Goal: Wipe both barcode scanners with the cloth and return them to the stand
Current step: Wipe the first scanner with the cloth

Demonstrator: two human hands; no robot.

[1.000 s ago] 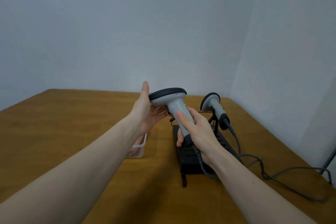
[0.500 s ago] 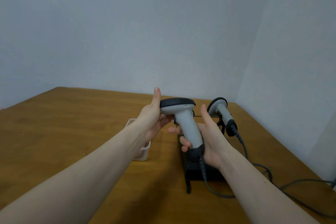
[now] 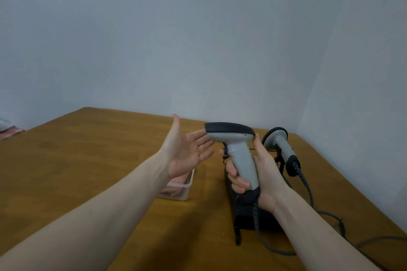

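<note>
My right hand (image 3: 259,174) grips the handle of a grey barcode scanner (image 3: 237,149) with a black top, held upright above the black stand (image 3: 259,218). My left hand (image 3: 187,149) is open with fingers straight, palm facing the scanner head, just left of it and apart from it. A second grey scanner (image 3: 280,143) rests on the stand at the right, its coiled cable hanging down. A pinkish cloth (image 3: 176,185) lies in a clear plastic tub (image 3: 187,191) below my left wrist, partly hidden by it.
The wooden table (image 3: 88,160) reaches to the wall corner at the back right. Grey cables (image 3: 330,218) trail from the stand across the right side of the table toward its edge. Paper sheets hang on the wall above.
My left hand has let go of the scanner head and opened, drawing slightly left. My right hand keeps the scanner and has closed its grip on the handle. The view has tilted up.
</note>
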